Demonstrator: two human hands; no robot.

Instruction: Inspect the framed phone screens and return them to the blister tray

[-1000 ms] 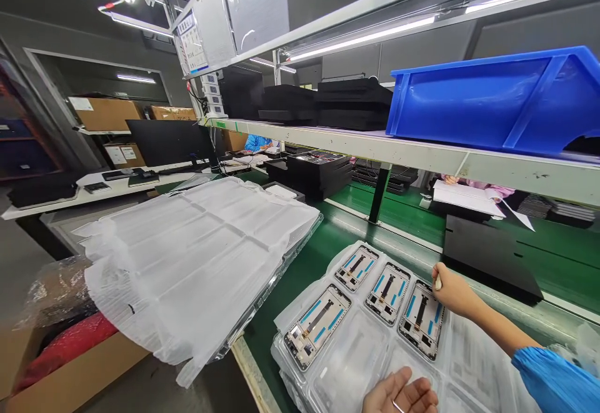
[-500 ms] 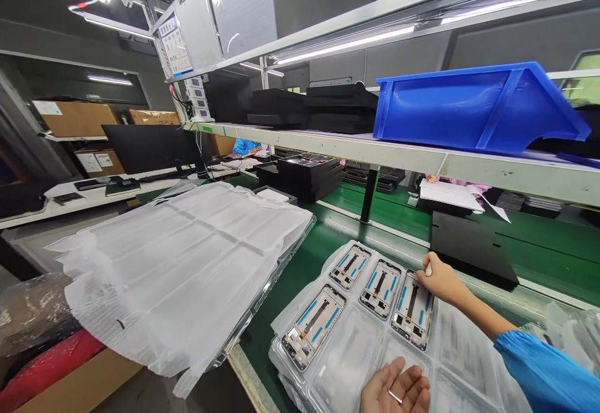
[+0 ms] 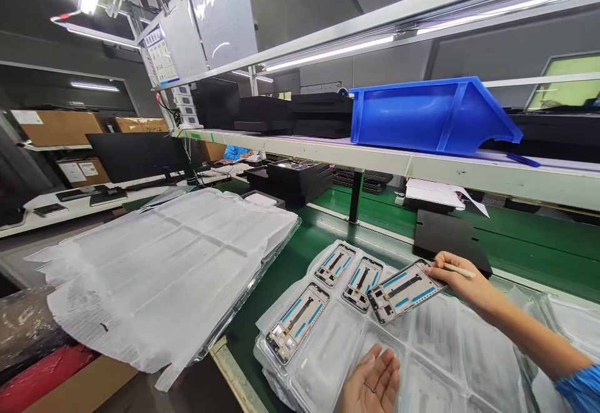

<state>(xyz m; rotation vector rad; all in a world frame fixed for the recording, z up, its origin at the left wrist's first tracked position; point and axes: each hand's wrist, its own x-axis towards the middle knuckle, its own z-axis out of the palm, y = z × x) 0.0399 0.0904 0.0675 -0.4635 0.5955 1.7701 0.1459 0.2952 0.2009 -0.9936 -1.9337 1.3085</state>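
My right hand [image 3: 462, 282] pinches one end of a phone frame [image 3: 405, 293], raised and tilted over the clear plastic tray [image 3: 323, 363]. The frame is silver-grey with blue strips and a dark flex cable. A thin pale stick [image 3: 460, 270] is also tucked among the right fingers. Low over the tray, my left hand [image 3: 372, 380] is palm up with fingers spread and nothing in it; a ring is on one finger. Several more phone frames lie in the tray's compartments, among them a near-left frame [image 3: 299, 322] and a back-left frame [image 3: 335, 265].
Left of the tray lies a stack of trays under a white sheet [image 3: 164, 275]. A blue bin [image 3: 422, 116] stands on the shelf [image 3: 304, 149] above the green bench [image 3: 323, 228]. Behind my right hand is a black tray [image 3: 445, 238]; more plastic trays [image 3: 572, 319] are at right.
The phone frame at my right hand has come up out of its compartment and turned at an angle. My left hand remains open over the tray. The whole view has shifted slightly.
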